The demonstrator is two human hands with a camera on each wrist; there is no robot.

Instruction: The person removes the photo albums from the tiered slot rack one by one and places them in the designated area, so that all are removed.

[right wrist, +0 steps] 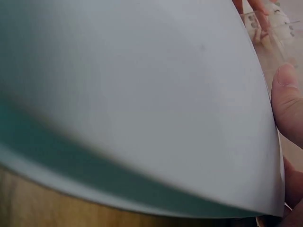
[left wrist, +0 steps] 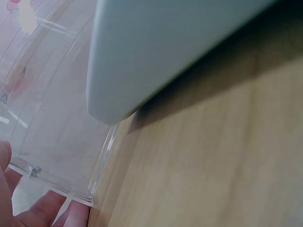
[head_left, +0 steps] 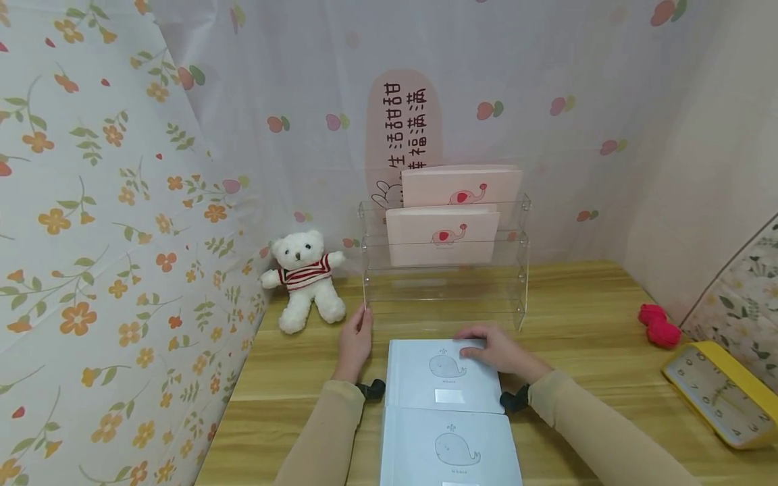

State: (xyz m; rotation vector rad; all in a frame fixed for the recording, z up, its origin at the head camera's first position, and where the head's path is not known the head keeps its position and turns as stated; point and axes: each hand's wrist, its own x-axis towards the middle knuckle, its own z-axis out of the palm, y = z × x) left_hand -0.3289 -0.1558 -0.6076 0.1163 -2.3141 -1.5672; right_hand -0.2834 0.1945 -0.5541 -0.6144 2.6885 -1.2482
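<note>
Your left hand (head_left: 355,341) pinches the lower left end panel of the clear rack (head_left: 437,289), thumb and fingers on opposite faces. Your right hand (head_left: 495,352) pinches the far right corner of the upper whale book (head_left: 413,378), thumb on its cover. This book lies in front of the rack; the lower whale book (head_left: 419,449) adjoins its near edge. Two elephant books stand in the rack, the front one (head_left: 413,243) a tier below the rear one (head_left: 428,189). A white bear (head_left: 306,280) sits left of the rack; a yellow clock (head_left: 720,398) is at the counter's (head_left: 589,378) right.
</note>
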